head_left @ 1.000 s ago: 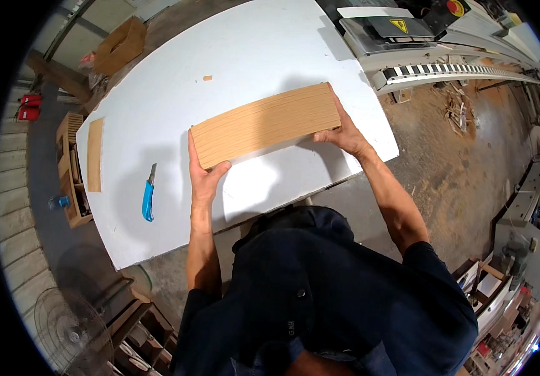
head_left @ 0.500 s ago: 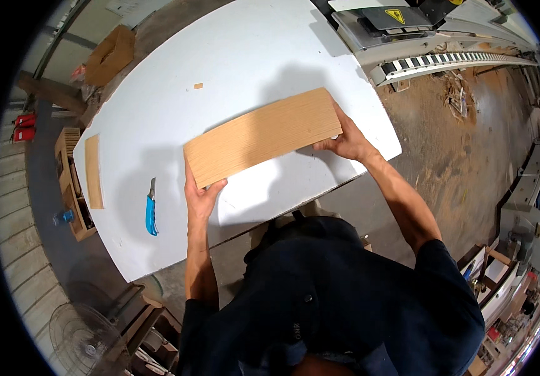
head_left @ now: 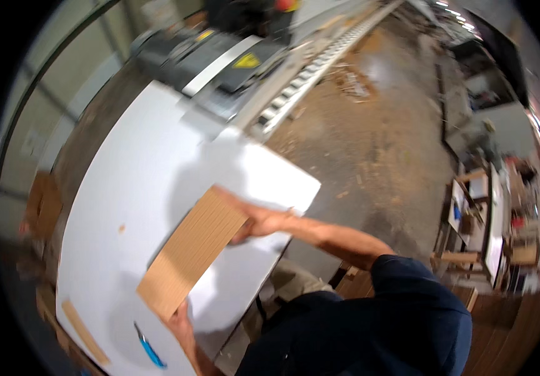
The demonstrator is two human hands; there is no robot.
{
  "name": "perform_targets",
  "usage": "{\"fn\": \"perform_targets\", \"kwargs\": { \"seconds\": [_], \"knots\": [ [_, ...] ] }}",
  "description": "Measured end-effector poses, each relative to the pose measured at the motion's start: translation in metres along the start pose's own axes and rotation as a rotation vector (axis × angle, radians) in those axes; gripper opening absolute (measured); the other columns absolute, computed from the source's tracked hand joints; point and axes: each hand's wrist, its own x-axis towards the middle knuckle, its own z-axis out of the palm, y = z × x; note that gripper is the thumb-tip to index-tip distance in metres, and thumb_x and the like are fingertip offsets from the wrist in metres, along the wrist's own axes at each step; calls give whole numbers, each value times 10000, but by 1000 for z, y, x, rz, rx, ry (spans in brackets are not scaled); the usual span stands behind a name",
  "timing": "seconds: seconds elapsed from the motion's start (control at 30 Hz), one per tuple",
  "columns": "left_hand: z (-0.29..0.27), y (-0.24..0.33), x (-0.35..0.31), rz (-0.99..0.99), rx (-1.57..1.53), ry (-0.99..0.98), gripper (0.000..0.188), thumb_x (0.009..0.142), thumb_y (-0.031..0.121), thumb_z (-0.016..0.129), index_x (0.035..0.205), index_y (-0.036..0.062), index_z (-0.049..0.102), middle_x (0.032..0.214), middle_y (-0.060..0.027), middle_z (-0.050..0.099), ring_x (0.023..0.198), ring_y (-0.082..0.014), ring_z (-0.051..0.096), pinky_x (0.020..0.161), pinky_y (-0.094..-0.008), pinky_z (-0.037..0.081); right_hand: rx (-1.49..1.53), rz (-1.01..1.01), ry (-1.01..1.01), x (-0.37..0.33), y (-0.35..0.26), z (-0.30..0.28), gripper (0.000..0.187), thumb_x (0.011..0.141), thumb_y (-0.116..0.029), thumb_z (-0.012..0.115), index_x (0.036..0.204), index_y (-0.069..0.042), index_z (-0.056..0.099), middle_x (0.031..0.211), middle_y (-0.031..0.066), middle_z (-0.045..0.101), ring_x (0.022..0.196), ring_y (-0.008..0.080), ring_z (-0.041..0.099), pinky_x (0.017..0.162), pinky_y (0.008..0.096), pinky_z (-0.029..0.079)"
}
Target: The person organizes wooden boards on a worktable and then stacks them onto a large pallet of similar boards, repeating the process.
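Observation:
A rectangular light-brown wooden board (head_left: 193, 252) is held up over the white tabletop (head_left: 113, 207). My left hand (head_left: 181, 323) grips its near-left end, with the fingers partly hidden beneath the wood. At the opposite end my right hand (head_left: 251, 219) is closed round the board's edge, somewhat smeared by motion. A blue utility knife (head_left: 150, 348) lies on the table to the left of my left hand, its blade pointing away from me. Farther left rests a narrow wooden strip (head_left: 86, 332). A small wood chip (head_left: 121, 229) lies beyond the board.
A grey machine (head_left: 220, 66) with a yellow warning sign stands against the table's far end, and a conveyor track (head_left: 320, 69) runs from it. Sawdust covers the concrete floor (head_left: 376, 156) at right. A workbench (head_left: 492, 232) stands farther right; a cardboard box (head_left: 43, 205) is at left.
My view has swung to the right, bringing more of the machine and floor in. The board, still in both hands, now appears lower left and more steeply slanted.

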Motion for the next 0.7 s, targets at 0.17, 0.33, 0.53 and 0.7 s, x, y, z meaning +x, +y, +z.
{"fn": "perform_targets", "kwargs": {
  "seconds": [0.17, 0.33, 0.53, 0.7],
  "knots": [
    [8, 45, 13, 248, -120, -129, 767, 700, 54, 748, 1378, -28, 401, 1358, -147, 460, 1229, -260, 473, 1019, -370, 393, -134, 35, 211, -60, -25, 22, 1108, 772, -41, 750, 1538, -165, -41, 1592, 128, 48, 1443, 243, 119, 1143, 414, 270],
    [12, 79, 49, 622, 207, -586, 832, 647, 81, 794, 1375, -20, 404, 1385, -159, 433, 1257, -285, 451, 1041, -394, 372, -54, 72, 581, -175, -51, 92, 1134, 731, -175, 814, 1530, -78, 16, 1568, 189, 90, 1459, 290, 74, 1185, 435, 110],
    [55, 98, 31, 655, 144, -1131, 945, 532, 150, 890, 1351, -14, 449, 1374, -196, 432, 1285, -336, 418, 1078, -422, 343, -43, 475, 1250, -269, -116, 266, 1182, 660, -121, 865, 1532, -100, 67, 1549, 159, 207, 1430, 280, 202, 1171, 427, 207],
    [102, 87, -52, 738, 5, -1583, 943, 552, 196, 889, 1351, -33, 443, 1344, -207, 457, 1275, -355, 421, 1075, -437, 343, -129, 439, 1653, -335, -173, 425, 1129, 656, -122, 856, 1522, -53, 133, 1532, 129, 264, 1425, 251, 221, 1157, 392, 192]
  ]
}}
